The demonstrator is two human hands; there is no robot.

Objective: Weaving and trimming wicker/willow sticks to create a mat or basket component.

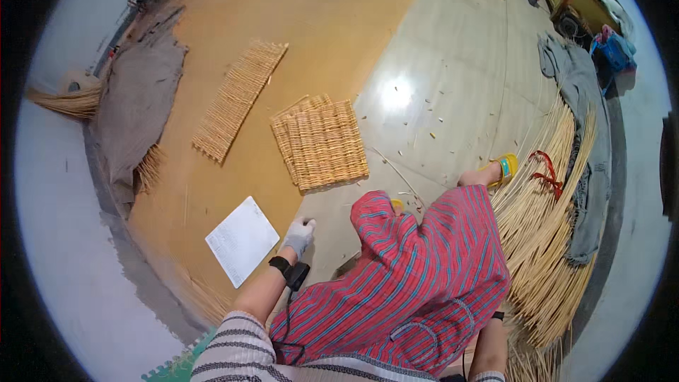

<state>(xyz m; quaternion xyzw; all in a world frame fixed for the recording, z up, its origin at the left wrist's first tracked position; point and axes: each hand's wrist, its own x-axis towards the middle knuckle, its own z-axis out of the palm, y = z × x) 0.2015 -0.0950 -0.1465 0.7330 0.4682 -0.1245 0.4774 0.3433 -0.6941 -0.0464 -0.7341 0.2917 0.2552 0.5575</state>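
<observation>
**Gloved hand resting beside the sheet**

Left hand [299, 235], in a pale glove, is pressing down on the floor [453, 64], fingers curled together and gripping nothing that shows. Right hand is hiding behind the red striped skirt [417, 276]; only its forearm is showing at the lower edge, so whether it is holding anything cannot be told. Lying just left of the left hand is the white sheet [242, 240], its long axis running from near the hand down toward the lower left. Farther up the floor, two woven mats [327, 143] are lying stacked, with a longer mat [239, 99] beyond. Cane bundle [552, 240] is spreading along the right side.
</observation>
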